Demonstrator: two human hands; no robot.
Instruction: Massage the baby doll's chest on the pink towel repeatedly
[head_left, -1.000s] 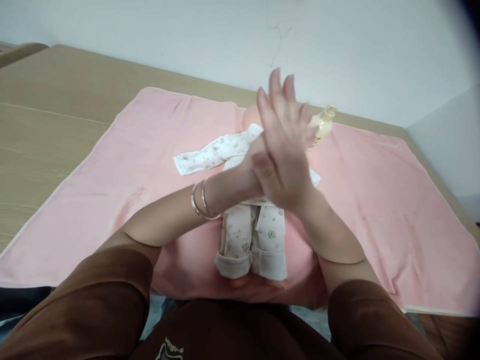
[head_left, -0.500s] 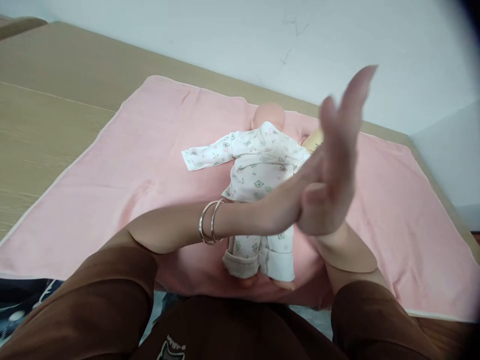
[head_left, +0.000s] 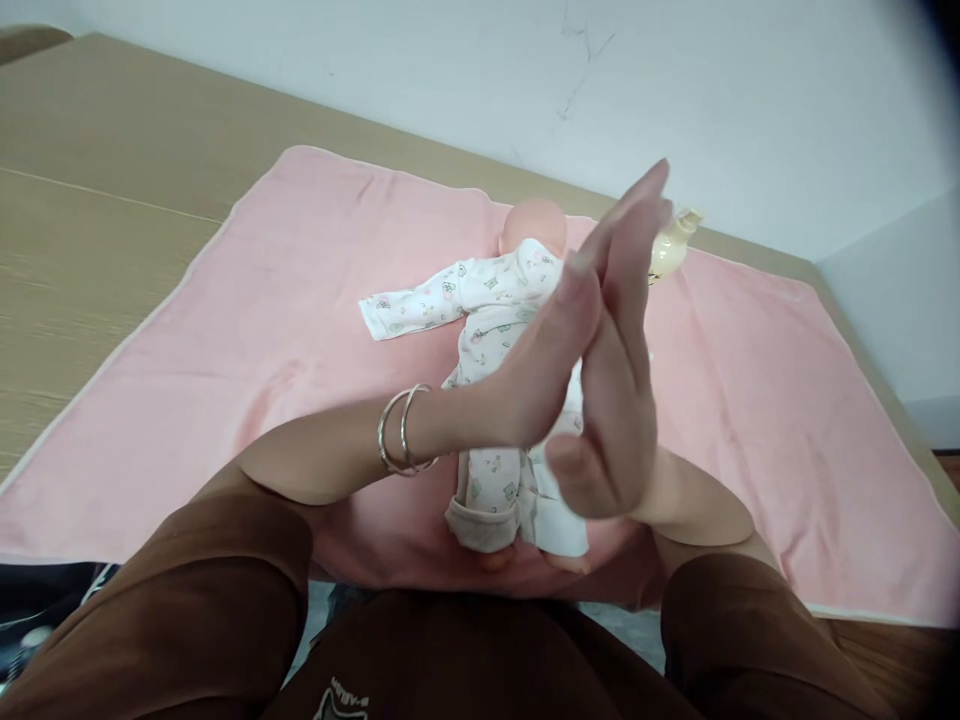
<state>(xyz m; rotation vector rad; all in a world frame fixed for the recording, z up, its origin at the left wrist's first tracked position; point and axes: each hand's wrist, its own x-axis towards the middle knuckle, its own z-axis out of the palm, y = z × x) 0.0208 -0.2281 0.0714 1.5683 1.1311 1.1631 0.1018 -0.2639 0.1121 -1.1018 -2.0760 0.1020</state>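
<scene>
Palm to palm, my left hand [head_left: 544, 360] and my right hand [head_left: 619, 400] press together in the air, fingers stretched up and away from me. Neither holds an object. Two silver bangles circle my left wrist. Below and behind the hands lies a baby doll [head_left: 534, 228] on its back, dressed in a white printed top [head_left: 487, 290] and white printed trousers [head_left: 491, 485] with turned-up cuffs. One sleeve stretches out to the left; my hands cover much of the doll's middle and its other arm.
A pink blanket [head_left: 300, 260] is spread under the doll on a wooden table [head_left: 97, 130]. Beyond my fingertips, a cream-coloured bottle [head_left: 675, 245] lies near the blanket's far edge, partly hidden. The wall [head_left: 450, 70] rises behind the table.
My hands have shifted left and slid against each other, their palms more evenly lined up. More of the cream bottle shows now. The doll stays put.
</scene>
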